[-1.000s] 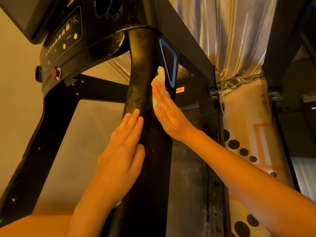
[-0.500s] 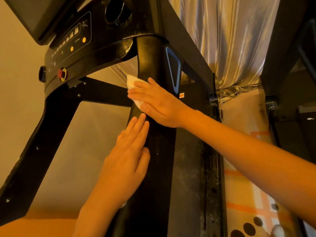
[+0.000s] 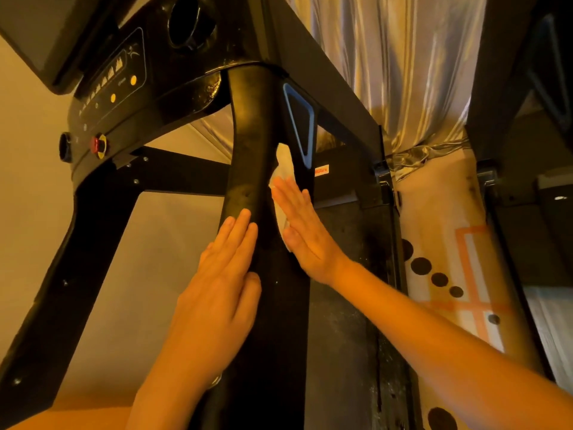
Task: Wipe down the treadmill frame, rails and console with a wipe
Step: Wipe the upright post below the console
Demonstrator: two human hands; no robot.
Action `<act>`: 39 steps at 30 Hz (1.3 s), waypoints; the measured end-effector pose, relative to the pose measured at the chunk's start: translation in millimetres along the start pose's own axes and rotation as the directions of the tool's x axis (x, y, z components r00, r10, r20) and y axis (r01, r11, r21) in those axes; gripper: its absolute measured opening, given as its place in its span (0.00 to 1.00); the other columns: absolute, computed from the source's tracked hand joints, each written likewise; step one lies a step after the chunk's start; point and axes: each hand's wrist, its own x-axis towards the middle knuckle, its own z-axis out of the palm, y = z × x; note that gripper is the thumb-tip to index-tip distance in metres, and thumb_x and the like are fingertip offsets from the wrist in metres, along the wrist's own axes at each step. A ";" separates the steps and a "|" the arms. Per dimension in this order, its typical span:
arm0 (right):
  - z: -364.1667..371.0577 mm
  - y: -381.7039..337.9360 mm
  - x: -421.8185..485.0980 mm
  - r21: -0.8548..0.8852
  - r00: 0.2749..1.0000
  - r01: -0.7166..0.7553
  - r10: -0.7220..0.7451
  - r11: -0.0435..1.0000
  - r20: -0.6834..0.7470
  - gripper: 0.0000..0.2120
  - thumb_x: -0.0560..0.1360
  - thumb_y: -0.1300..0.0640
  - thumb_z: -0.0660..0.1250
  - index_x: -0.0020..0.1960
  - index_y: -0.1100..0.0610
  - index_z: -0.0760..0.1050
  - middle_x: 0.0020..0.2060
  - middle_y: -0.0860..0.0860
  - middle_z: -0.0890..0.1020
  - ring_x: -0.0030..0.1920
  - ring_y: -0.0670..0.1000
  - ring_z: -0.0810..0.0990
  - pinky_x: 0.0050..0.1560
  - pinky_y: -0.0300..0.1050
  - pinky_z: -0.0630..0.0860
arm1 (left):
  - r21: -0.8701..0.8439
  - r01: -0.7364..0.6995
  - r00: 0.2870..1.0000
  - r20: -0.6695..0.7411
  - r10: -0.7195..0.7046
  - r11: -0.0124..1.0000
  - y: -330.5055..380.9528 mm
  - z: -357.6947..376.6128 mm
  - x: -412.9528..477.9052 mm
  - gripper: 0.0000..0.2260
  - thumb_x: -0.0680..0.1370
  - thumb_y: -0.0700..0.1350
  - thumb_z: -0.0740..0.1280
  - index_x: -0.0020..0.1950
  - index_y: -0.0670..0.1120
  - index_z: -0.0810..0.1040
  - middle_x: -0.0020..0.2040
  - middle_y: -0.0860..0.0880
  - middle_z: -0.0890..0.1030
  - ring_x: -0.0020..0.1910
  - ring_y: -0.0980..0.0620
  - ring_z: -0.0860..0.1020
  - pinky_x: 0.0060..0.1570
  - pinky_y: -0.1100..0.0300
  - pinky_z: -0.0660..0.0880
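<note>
Two hands on a treadmill handrail, wipe under the right

Left hand point(image 3: 217, 293): fingers straight and pressed together, lying flat on the left face of the black handrail point(image 3: 248, 135), holding nothing. Right hand point(image 3: 302, 231): fingers straight and close together, thumb alongside, palm pressing the white wipe point(image 3: 283, 162) against the handrail's right face; the wipe shows past the fingertips and again under the thumb. Running belt point(image 3: 341, 305): dark, below and right of the right wrist. Blue-edged triangular trim point(image 3: 299, 128): just beyond the right fingertips. Crossbar point(image 3: 179, 175): beyond and left of the left fingertips. Console point(image 3: 124, 79): farther beyond the left fingertips, with yellow buttons and a red stop knob point(image 3: 99, 144). Cup holder point(image 3: 190, 23): beyond the console buttons. Dotted floor mat point(image 3: 449, 259): right of the right hand. Silvery curtain point(image 3: 403, 72): far beyond the right fingertips.
</note>
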 end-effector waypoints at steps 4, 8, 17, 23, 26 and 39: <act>-2.0 4.1 -16.0 0.049 0.994 -0.107 0.107 0.993 -0.006 0.26 0.86 0.59 0.49 0.83 0.53 0.46 0.84 0.48 0.47 0.83 0.50 0.42 0.81 0.50 0.35 | 0.007 -0.026 1.000 0.002 0.026 1.000 0.0 -0.6 0.1 0.28 0.80 0.53 0.52 0.80 0.57 0.51 0.81 0.62 0.46 0.78 0.68 0.41 0.75 0.66 0.44; -9.9 -2.7 -1.8 0.015 0.994 -0.109 0.108 0.994 0.028 0.27 0.87 0.57 0.49 0.82 0.51 0.44 0.84 0.48 0.46 0.83 0.49 0.41 0.81 0.51 0.36 | 0.021 -0.036 0.999 0.012 0.035 0.999 -1.0 -1.9 0.1 0.28 0.79 0.53 0.51 0.80 0.57 0.49 0.81 0.61 0.45 0.79 0.66 0.41 0.71 0.73 0.40; -26.2 -18.2 30.7 -0.006 0.994 0.025 -0.024 1.000 0.109 0.26 0.88 0.58 0.50 0.83 0.52 0.46 0.83 0.48 0.48 0.82 0.47 0.41 0.81 0.50 0.36 | -0.028 -0.044 0.999 -0.005 0.044 0.999 -1.7 -3.1 0.5 0.27 0.84 0.44 0.58 0.81 0.57 0.52 0.81 0.62 0.47 0.79 0.67 0.43 0.72 0.73 0.42; -14.6 -0.7 5.3 0.058 0.982 -0.187 0.186 0.981 0.023 0.26 0.88 0.54 0.48 0.82 0.48 0.42 0.83 0.44 0.44 0.82 0.43 0.40 0.80 0.43 0.35 | -0.026 -0.044 0.999 -0.015 0.044 0.999 0.2 -2.9 1.4 0.25 0.85 0.48 0.55 0.81 0.57 0.52 0.80 0.65 0.46 0.78 0.69 0.41 0.65 0.82 0.39; -16.1 -17.7 32.9 0.045 0.991 -0.132 0.131 0.990 0.027 0.25 0.88 0.54 0.48 0.83 0.50 0.44 0.83 0.47 0.46 0.82 0.45 0.40 0.81 0.48 0.35 | -0.032 -0.031 0.999 -0.021 0.030 0.999 1.6 -2.7 2.5 0.26 0.82 0.51 0.52 0.81 0.57 0.51 0.80 0.64 0.46 0.77 0.70 0.41 0.69 0.76 0.40; -39.2 -18.8 67.0 -0.133 0.988 0.018 0.004 0.991 0.156 0.24 0.88 0.54 0.48 0.82 0.56 0.55 0.83 0.50 0.55 0.82 0.45 0.44 0.79 0.42 0.34 | -0.023 -0.027 0.999 -0.021 0.027 0.999 -0.1 -1.0 3.8 0.30 0.79 0.52 0.51 0.82 0.56 0.51 0.81 0.63 0.45 0.76 0.72 0.39 0.68 0.79 0.37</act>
